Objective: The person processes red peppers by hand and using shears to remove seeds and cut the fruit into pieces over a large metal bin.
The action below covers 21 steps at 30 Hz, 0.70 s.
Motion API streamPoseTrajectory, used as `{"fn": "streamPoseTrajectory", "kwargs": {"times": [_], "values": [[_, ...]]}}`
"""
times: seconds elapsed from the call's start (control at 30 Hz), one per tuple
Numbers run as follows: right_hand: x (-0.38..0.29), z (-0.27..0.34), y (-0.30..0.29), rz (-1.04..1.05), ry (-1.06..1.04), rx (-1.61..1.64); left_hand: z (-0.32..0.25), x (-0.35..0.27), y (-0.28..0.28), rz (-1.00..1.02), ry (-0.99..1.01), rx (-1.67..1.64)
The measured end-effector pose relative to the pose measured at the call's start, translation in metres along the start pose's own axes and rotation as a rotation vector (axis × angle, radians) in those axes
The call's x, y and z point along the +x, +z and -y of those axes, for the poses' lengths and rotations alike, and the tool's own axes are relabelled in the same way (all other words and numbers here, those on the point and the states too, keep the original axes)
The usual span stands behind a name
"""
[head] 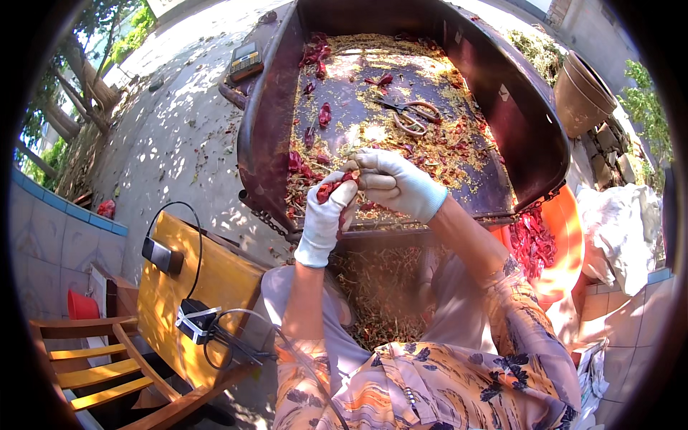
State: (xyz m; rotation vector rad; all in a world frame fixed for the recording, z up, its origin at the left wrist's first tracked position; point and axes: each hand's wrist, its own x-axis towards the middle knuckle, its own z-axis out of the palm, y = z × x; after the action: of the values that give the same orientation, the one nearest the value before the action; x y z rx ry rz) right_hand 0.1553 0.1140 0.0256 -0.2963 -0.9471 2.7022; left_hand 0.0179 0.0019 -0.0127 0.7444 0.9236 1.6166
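My gloved left hand (328,215) holds a dried red chili pepper (329,191) above the near edge of a dark red metal cart bed (266,115). Against it, my gloved right hand (395,180) has its fingertips bent at the pepper's pale end; whether they pinch it is hard to see. Beyond the hands, scissors (411,117) with looped handles lie slightly apart on the cart floor. Around them are scattered yellow seeds (462,156), stems and pieces of red pepper (324,114).
An orange tub (571,242) of red peppers stands right of the cart. A yellow wooden chair (204,290) at the left bears a black device and cables. One cable runs across my left sleeve. Plant debris lies between my legs. A white sack (618,231) is at far right.
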Motion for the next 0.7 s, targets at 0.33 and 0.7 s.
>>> {"fn": "streamPoseTrajectory", "kwargs": {"times": [0.33, 0.7], "values": [[0.007, 0.035, -0.002, -0.027, 0.175, -1.443, -0.018, -0.005, -0.015, -0.072, 0.246, -0.305], [0.185, 0.062, -0.121, -0.382, -0.410, -2.475, -0.003, 0.005, -0.001, -0.494, 0.114, -0.296]]}}
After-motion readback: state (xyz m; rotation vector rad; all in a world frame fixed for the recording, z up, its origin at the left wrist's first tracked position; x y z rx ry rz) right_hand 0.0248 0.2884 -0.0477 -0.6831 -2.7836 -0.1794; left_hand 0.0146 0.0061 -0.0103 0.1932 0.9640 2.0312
